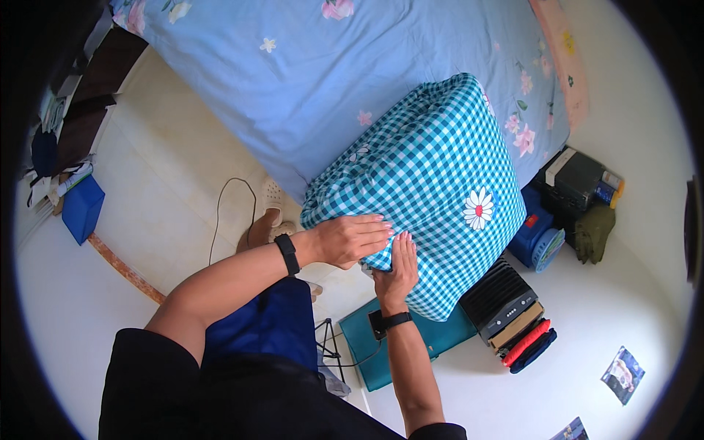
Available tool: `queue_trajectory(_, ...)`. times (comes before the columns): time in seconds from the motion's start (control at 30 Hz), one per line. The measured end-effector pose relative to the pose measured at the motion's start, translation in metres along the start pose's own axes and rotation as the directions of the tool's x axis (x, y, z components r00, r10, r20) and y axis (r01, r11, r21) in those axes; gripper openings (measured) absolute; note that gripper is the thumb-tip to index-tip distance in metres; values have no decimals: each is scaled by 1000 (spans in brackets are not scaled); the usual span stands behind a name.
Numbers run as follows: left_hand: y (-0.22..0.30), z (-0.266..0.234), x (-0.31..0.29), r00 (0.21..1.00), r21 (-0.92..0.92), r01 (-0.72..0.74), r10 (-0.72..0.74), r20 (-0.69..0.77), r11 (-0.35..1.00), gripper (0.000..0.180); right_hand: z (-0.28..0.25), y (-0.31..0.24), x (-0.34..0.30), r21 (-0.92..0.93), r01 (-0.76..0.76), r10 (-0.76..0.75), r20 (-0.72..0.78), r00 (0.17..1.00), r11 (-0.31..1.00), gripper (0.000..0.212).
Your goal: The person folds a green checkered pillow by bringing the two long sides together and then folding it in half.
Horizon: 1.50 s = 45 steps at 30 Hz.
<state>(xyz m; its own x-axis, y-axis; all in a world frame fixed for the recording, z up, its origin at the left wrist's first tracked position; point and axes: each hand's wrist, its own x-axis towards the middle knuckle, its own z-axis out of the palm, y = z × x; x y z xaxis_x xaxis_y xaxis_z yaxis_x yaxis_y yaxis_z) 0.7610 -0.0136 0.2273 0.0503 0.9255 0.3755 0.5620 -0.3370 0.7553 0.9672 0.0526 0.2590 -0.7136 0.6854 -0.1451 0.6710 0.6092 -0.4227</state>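
A thick folded quilt (440, 161) in teal and white check, with a large daisy on it, lies at the edge of the bed and overhangs it toward me. My left hand (356, 238), a black band on its wrist, rests on the quilt's near edge with fingers stretched out. Close beside it, my right hand (400, 268) is laid against the same edge, its fingers straight and pointing away from me. A short flap of the cloth shows between the hands. My left thumb and the quilt's underside are partly hidden.
The bed (293, 95) has a blue floral sheet. Right of it are a blue box (532, 231), a dark case (576, 176) and a black ridged device (499, 297). A teal panel (433, 341) lies below the quilt. Left, a blue bin (83, 209) stands by shelves; a cable (218, 213) crosses the floor.
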Motion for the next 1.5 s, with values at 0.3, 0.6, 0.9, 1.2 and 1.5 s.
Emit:
queue_trajectory(0.3,-13,-7,1,999,21,-10,10,-31,1000,42,3,-8,13,16,-3,3,-5,1000,1000,67)
queue_trajectory(0.6,-24,-13,17,1000,95,-8,11,-29,995,49,7,-5,40,-8,0,-1,-74,997,1000,64)
queue_trajectory(0.9,-18,-34,39,958,295,-123,36,284,948,68,11,-3,26,-31,6,-11,-169,985,999,72)
queue_trajectory(1.2,-41,-54,37,910,547,-134,-117,398,826,95,-2,-15,21,-49,-16,14,-27,1000,999,93)
queue_trajectory(1.5,-37,-59,60,923,495,-98,-106,369,864,90,-50,85,-41,-184,-197,178,-118,977,963,125)
